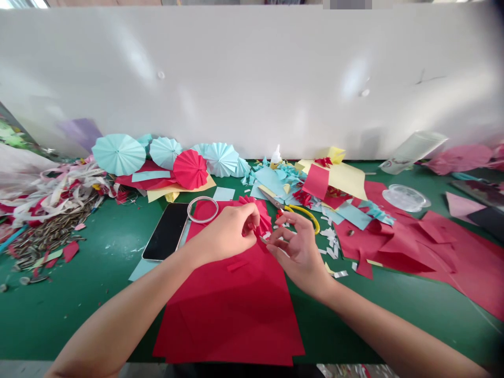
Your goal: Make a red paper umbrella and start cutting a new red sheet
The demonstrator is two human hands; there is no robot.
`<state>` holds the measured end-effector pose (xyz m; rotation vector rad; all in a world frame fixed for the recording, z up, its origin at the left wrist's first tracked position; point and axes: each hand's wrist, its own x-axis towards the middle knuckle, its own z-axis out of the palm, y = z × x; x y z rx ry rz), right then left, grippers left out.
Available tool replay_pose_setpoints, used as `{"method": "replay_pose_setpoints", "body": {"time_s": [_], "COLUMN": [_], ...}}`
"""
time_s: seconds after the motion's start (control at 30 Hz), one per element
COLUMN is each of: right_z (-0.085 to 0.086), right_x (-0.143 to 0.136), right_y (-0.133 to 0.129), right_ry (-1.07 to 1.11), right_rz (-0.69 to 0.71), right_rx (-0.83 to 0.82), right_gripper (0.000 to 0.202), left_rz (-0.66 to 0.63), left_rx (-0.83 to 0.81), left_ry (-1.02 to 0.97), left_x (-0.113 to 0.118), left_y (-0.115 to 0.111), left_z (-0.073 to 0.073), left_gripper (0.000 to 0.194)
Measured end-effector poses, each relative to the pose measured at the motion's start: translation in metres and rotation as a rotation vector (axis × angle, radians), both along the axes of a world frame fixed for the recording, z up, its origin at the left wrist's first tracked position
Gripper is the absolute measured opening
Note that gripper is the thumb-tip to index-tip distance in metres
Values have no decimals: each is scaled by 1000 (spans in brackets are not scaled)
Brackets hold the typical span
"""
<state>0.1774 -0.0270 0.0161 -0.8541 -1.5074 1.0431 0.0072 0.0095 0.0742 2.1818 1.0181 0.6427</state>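
My left hand is closed, its fingers curled at the near edge of a red pleated paper rosette; the exact contact is partly hidden behind the fingers. Close by on the right, my right hand pinches a small pale strip between thumb and finger, while its other fingers are bent. Beneath both hands lies a large red paper sheet with a small red strip on it. A roll of tape rests by my left wrist. Yellow-handled scissors lie just beyond my right hand.
A phone lies left of the red sheet. Light-blue paper rosettes line the white partition. White scraps and red paper offcuts spread to the right. Ribbons and metal pieces pile up at left.
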Motion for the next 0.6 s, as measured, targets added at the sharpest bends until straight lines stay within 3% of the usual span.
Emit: {"method": "replay_pose_setpoints", "body": {"time_s": [0.17,0.4,0.6], "right_z": [1,0,-3], "right_x": [0,1,-1], "right_y": [-1,-2,-1], "right_ry": [-5,9,2], "right_rz": [32,132,49], "right_rx": [-16,-30,1], "right_gripper": [51,44,47], "left_rz": [-28,73,117], "left_rx": [-31,2,-15], "left_ry": [-29,9,15], "left_x": [2,2,3], "left_y": [-2,-3,-4], "left_z": [0,1,1], "left_gripper": [18,16,16]}}
